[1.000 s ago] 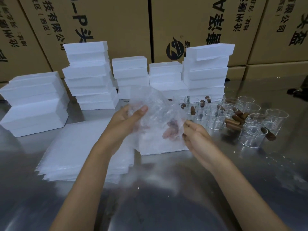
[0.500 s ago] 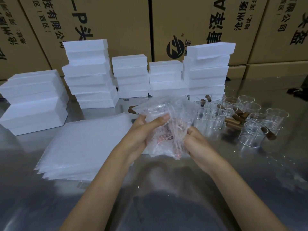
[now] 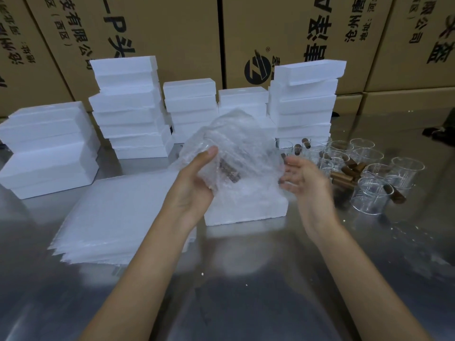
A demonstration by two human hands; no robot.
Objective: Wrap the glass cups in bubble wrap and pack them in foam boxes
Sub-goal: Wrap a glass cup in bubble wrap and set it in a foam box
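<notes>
At the left edge of the bench (image 3: 246, 303) stand low stacks of white foam boxes (image 3: 46, 148), with taller stacks (image 3: 128, 107) along the far edge. Near them lies a flat pile of bubble wrap sheets (image 3: 118, 212). Above the bench's middle, the left hand (image 3: 197, 180) holds a glass cup (image 3: 229, 166) wrapped in bubble wrap (image 3: 236, 153); its grip is curled round the bundle, thumb on top. An open foam box (image 3: 248, 207) stands just below. The right hand (image 3: 302, 178) touches the wrap with spread, blurred fingers. Toward the right edge stand bare glass cups (image 3: 369, 193) among brown wooden handles (image 3: 342, 178).
</notes>
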